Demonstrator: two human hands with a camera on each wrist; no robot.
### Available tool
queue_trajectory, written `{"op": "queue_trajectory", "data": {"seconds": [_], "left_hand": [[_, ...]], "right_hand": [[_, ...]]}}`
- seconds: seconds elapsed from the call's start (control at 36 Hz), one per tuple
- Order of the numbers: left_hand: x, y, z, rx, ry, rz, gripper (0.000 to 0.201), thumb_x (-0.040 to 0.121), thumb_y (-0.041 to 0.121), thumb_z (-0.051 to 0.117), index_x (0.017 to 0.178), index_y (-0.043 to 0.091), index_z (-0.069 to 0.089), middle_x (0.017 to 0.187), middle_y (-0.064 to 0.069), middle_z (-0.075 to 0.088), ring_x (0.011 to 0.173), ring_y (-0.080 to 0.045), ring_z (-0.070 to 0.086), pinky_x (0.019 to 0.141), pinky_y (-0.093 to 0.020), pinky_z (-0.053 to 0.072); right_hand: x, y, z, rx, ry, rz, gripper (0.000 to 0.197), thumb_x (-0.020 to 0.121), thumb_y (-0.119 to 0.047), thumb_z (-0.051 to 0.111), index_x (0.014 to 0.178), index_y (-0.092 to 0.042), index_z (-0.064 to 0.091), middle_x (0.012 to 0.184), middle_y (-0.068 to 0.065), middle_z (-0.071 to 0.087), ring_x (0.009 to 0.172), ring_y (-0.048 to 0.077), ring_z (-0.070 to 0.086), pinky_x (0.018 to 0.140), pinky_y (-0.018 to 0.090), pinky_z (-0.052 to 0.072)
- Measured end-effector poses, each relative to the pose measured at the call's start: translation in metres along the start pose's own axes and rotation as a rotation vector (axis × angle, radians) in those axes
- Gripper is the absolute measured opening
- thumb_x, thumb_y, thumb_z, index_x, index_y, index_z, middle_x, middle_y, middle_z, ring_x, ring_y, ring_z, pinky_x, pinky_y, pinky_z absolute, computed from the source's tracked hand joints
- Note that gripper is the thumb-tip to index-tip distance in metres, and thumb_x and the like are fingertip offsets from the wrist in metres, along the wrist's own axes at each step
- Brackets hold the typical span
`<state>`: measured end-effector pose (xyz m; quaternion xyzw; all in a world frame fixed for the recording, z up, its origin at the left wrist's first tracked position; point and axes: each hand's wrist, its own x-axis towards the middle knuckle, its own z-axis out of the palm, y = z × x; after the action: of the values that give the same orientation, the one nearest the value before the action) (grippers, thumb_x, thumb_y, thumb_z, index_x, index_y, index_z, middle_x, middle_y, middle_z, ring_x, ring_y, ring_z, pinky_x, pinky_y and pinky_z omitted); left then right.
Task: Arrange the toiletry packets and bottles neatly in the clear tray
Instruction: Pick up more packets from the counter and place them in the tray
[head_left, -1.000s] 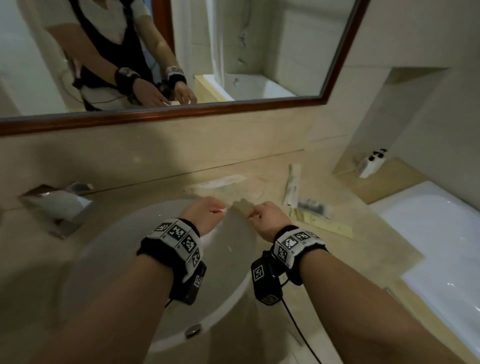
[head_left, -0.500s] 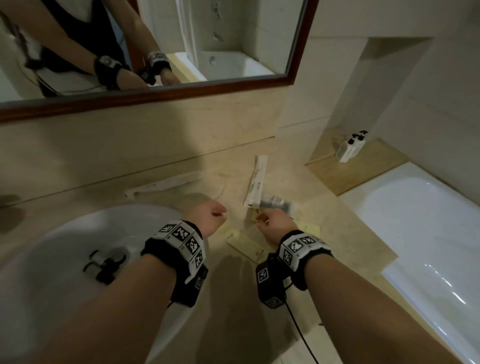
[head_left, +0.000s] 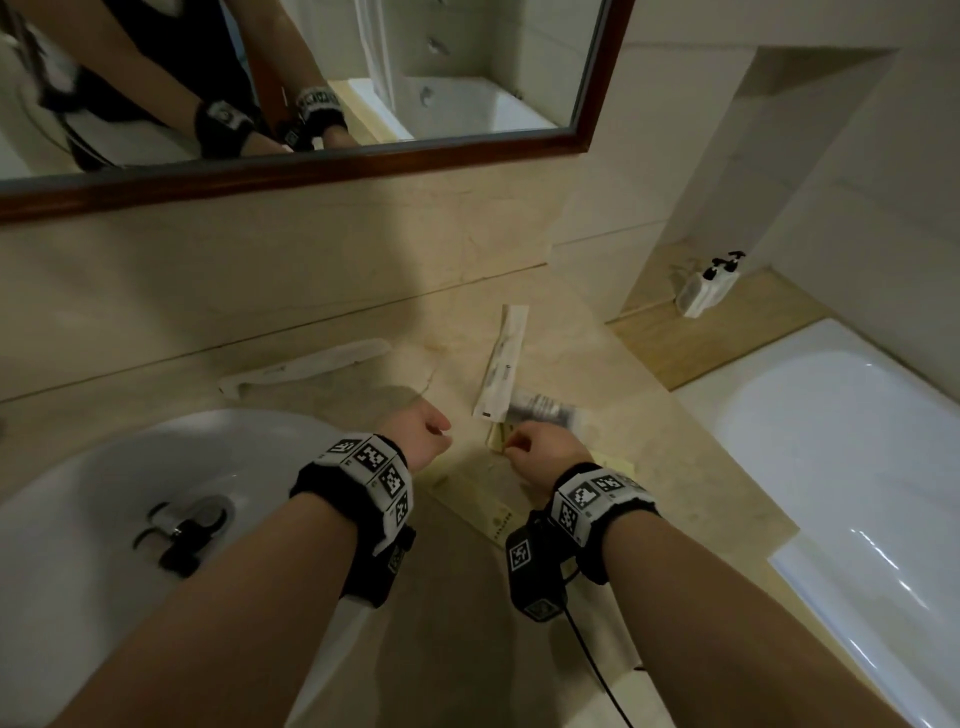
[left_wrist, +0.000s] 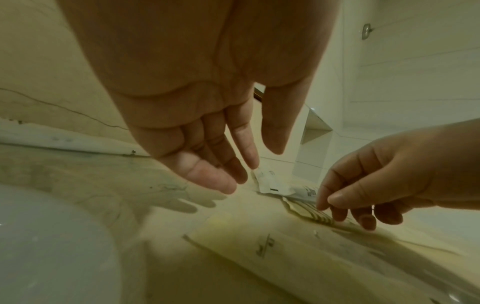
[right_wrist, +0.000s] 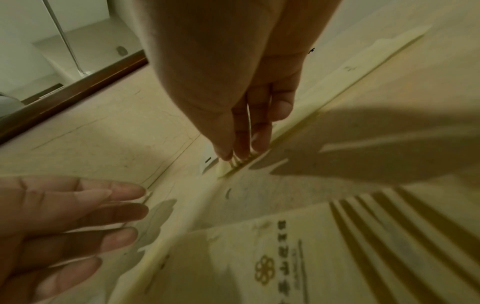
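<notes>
Bench (head_left: 519, 291), marble, filled mid-frame; a white sink (head_left: 78, 519) sat lower left. Left hand (head_left: 418, 434) hovered centre frame above the bench, fingers (left_wrist: 207, 174) straight and loosely spread, holding nothing. Right hand (head_left: 540, 451), just right of it, had fingers (right_wrist: 259, 133) reaching down onto the striped yellow packet (left_wrist: 311, 214). A long white packet (head_left: 501, 369) lay just above the hands. Whether the right fingers pinched the yellow packet: cannot tell.

Mirror (head_left: 467, 78): dark wood frame, on the wall above the table (head_left: 322, 322).
Sink (head_left: 78, 519): white basin, lower left, dark drain fitting (head_left: 182, 530) inside.
Bathtub (head_left: 857, 467): white, at right.
</notes>
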<state>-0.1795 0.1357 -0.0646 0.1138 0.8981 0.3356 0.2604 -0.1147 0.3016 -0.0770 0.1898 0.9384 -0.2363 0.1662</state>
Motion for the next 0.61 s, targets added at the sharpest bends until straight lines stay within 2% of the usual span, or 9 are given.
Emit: {"op": "queue_trajectory", "data": {"seconds": [0.11, 0.28, 0.39, 0.5, 0.61], "left_hand": [[0.002, 0.003, 0.003, 0.026, -0.02, 0.003, 0.029, 0.09, 0.02, 0.059, 0.118, 0.011, 0.061, 0.125, -0.006, 0.061, 0.117, -0.022, 0.055, 0.099, -0.027, 0.04], [0.004, 0.004, 0.007, 0.086, -0.033, -0.004, 0.032, 0.089, 0.022, 0.06, 0.121, 0.015, 0.06, 0.125, -0.004, 0.061, 0.117, -0.02, 0.056, 0.101, -0.028, 0.042], [0.006, 0.003, 0.008, 0.146, -0.084, -0.021, 0.037, 0.086, 0.012, 0.063, 0.122, 0.016, 0.058, 0.127, -0.004, 0.059, 0.118, -0.02, 0.054, 0.1, -0.027, 0.041], [0.009, 0.0, 0.005, 0.26, -0.114, -0.032, 0.045, 0.083, 0.004, 0.06, 0.125, 0.019, 0.055, 0.133, -0.004, 0.054, 0.121, -0.019, 0.052, 0.099, -0.026, 0.043], [0.009, -0.005, 0.003, 0.387, -0.142, -0.051, 0.045, 0.084, 0.015, 0.064, 0.126, 0.025, 0.052, 0.13, -0.003, 0.053, 0.117, -0.019, 0.055, 0.095, -0.024, 0.045]], "right_hand": [[0.003, 0.004, -0.006, 0.025, 0.043, 0.001, 0.024, 0.092, -0.024, 0.049, 0.11, -0.017, 0.064, 0.115, 0.005, 0.065, 0.104, 0.024, 0.059, 0.083, 0.03, 0.047], [0.003, 0.009, -0.007, 0.023, 0.04, -0.013, 0.025, 0.092, -0.023, 0.048, 0.11, -0.018, 0.064, 0.116, 0.004, 0.065, 0.106, 0.023, 0.059, 0.085, 0.029, 0.047], [-0.001, 0.011, -0.003, 0.02, -0.006, -0.002, 0.024, 0.093, -0.029, 0.05, 0.109, -0.018, 0.064, 0.113, 0.003, 0.065, 0.104, 0.021, 0.059, 0.087, 0.03, 0.047], [-0.003, 0.011, 0.003, 0.035, -0.024, 0.001, 0.024, 0.092, -0.031, 0.051, 0.108, -0.019, 0.064, 0.113, 0.004, 0.065, 0.103, 0.021, 0.059, 0.084, 0.028, 0.045], [-0.008, 0.006, 0.006, 0.031, -0.053, -0.049, 0.025, 0.091, -0.034, 0.054, 0.106, -0.018, 0.065, 0.11, 0.002, 0.065, 0.1, 0.019, 0.059, 0.083, 0.028, 0.045]]}}
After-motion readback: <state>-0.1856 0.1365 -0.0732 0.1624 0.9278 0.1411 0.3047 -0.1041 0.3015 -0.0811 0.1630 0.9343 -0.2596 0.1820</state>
